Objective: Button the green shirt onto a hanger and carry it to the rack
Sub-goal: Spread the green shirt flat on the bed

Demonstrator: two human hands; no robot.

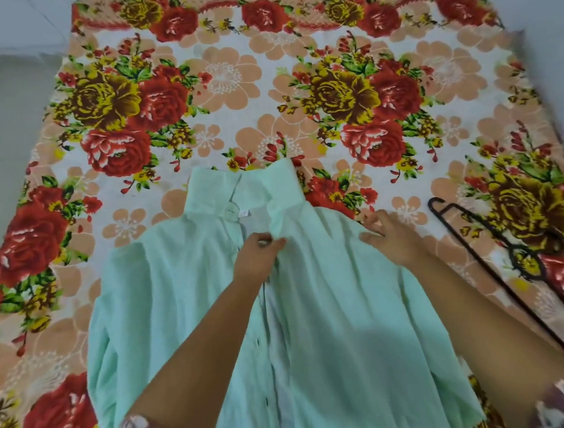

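Bedsheet (227, 75) printed with red and yellow roses covers the bed; on it, near the lower middle of the view, the green shirt (333, 311) lies flat with its front up and its collar (264, 184) standing at the far end; the sleeves are spread out to each side, and the front opening runs down the middle, with dark buttonholes showing along one edge; a pale button (229, 212) sits just under the collar, beside a small white label (244, 213).

The left hand (257, 257) reaches to the top of the front opening, just below the collar; its grip is closed, fingertips pinching the edge of the cloth there; the right hand (392, 238) lies on the shirt's right shoulder with bent fingers touching the fabric; that part is blurred, so whether its grip has closed on the cloth I cannot tell. Both forearms cross the body of the shirt; patterned sleeve ends show at the bottom corners.

A black hanger (515, 248) lies flat on the bedsheet to the right of the shirt, apart from it and untouched, its hook pointing away from the person; pale floor (8, 101) shows to the left of the bed.
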